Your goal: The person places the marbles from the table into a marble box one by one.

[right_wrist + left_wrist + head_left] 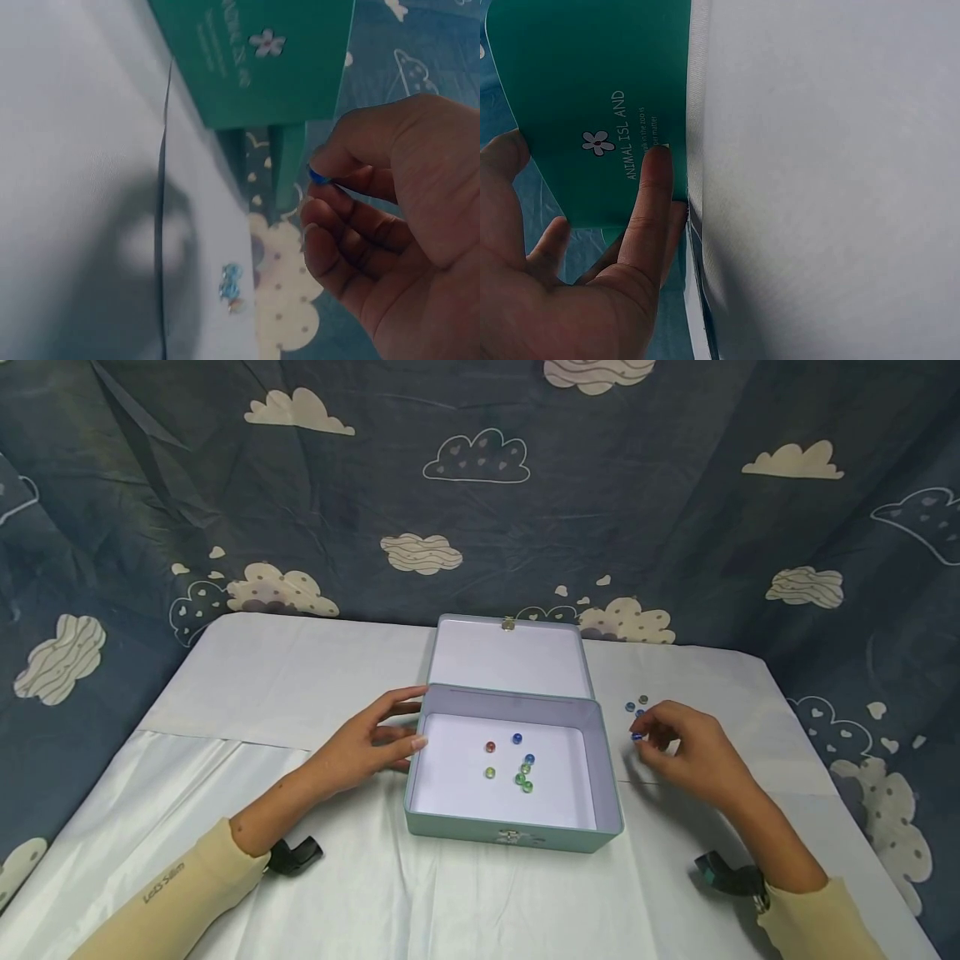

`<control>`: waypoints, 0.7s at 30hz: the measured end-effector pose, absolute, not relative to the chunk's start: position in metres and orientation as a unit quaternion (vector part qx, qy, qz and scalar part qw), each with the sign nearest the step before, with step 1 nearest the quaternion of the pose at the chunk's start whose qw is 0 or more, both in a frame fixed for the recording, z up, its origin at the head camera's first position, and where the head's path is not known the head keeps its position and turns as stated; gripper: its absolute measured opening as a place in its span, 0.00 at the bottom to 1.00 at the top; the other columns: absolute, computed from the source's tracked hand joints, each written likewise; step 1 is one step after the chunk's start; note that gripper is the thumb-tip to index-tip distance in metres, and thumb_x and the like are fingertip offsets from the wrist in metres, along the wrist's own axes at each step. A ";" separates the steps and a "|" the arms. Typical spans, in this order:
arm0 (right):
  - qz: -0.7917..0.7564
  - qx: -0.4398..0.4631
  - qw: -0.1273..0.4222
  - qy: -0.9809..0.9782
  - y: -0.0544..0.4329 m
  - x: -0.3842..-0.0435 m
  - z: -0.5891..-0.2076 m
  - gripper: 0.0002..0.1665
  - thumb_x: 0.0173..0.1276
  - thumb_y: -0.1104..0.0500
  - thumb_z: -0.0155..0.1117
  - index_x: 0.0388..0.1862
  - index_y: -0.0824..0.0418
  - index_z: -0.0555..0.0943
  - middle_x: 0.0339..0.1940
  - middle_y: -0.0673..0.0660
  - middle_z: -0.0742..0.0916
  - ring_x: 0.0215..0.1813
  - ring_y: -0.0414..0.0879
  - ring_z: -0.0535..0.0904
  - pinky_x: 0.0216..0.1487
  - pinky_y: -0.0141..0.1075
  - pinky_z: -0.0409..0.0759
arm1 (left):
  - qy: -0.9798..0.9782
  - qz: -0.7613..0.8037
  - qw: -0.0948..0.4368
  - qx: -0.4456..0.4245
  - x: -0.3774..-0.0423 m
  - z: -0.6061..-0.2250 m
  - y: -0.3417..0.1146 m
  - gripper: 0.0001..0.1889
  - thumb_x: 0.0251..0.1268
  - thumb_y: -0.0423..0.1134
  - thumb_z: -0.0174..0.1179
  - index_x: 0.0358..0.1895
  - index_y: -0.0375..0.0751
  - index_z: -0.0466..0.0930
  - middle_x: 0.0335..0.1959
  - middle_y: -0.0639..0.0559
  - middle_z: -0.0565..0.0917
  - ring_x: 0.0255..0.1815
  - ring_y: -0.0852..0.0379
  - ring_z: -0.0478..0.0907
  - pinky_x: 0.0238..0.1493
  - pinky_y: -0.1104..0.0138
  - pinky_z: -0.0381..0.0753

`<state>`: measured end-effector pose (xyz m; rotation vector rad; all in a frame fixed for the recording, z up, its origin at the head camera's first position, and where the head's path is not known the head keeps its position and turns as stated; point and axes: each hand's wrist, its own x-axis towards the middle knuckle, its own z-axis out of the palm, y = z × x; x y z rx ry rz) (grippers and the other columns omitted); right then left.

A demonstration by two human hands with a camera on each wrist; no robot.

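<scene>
A green metal box (480,827) with a pale lilac inside stands on the white cloth, its hinged lid (510,652) laid back behind it. Several glass marbles lie on its floor, among them a red marble (490,747), a blue marble (517,738) and a green marble (528,787). My left hand (367,739) rests against the box's left wall, fingers extended and touching it. Right of the box, my right hand (693,752) pinches a dark blue marble (319,177) between thumb and fingertip, above the cloth.
Beyond my right hand a few loose marbles (229,285) lie on the white tablecloth (345,877), pale blue and brownish ones. A dark cloud-patterned curtain (480,527) hangs behind the table. The table's back edge runs just behind the lid.
</scene>
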<state>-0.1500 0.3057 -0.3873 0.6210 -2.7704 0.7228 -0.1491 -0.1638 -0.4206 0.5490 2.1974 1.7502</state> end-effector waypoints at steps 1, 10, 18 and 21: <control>0.248 0.214 0.108 -0.939 0.304 -0.148 -0.386 0.17 0.59 0.74 0.75 0.43 0.58 0.87 0.39 0.50 0.88 0.35 0.41 0.80 0.37 0.30 0.84 | 0.761 0.605 0.139 0.190 -0.149 -0.421 -0.164 0.39 0.76 0.44 0.69 0.84 0.64 0.60 0.79 0.40 0.67 0.69 0.38 0.79 0.47 0.55 0.92; 0.261 0.233 0.103 -0.931 0.290 -0.136 -0.375 0.19 0.60 0.74 0.77 0.45 0.56 0.86 0.41 0.46 0.87 0.37 0.39 0.80 0.41 0.26 0.83 | 0.760 0.606 0.140 0.189 -0.150 -0.421 -0.164 0.39 0.76 0.44 0.69 0.84 0.63 0.60 0.79 0.40 0.67 0.69 0.38 0.79 0.47 0.55 0.92; 0.284 0.250 0.103 -0.920 0.284 -0.132 -0.372 0.22 0.59 0.76 0.77 0.45 0.53 0.86 0.40 0.44 0.86 0.37 0.38 0.79 0.42 0.25 0.82 | 0.761 0.605 0.140 0.188 -0.150 -0.421 -0.164 0.39 0.76 0.44 0.69 0.84 0.63 0.60 0.79 0.40 0.67 0.69 0.39 0.80 0.47 0.55 0.92; 0.288 0.254 0.100 -0.918 0.281 -0.130 -0.372 0.23 0.59 0.75 0.77 0.45 0.51 0.86 0.40 0.44 0.86 0.37 0.38 0.79 0.42 0.25 0.82 | 0.761 0.605 0.139 0.189 -0.149 -0.420 -0.163 0.39 0.76 0.44 0.69 0.84 0.63 0.60 0.79 0.40 0.67 0.68 0.39 0.80 0.47 0.55 0.92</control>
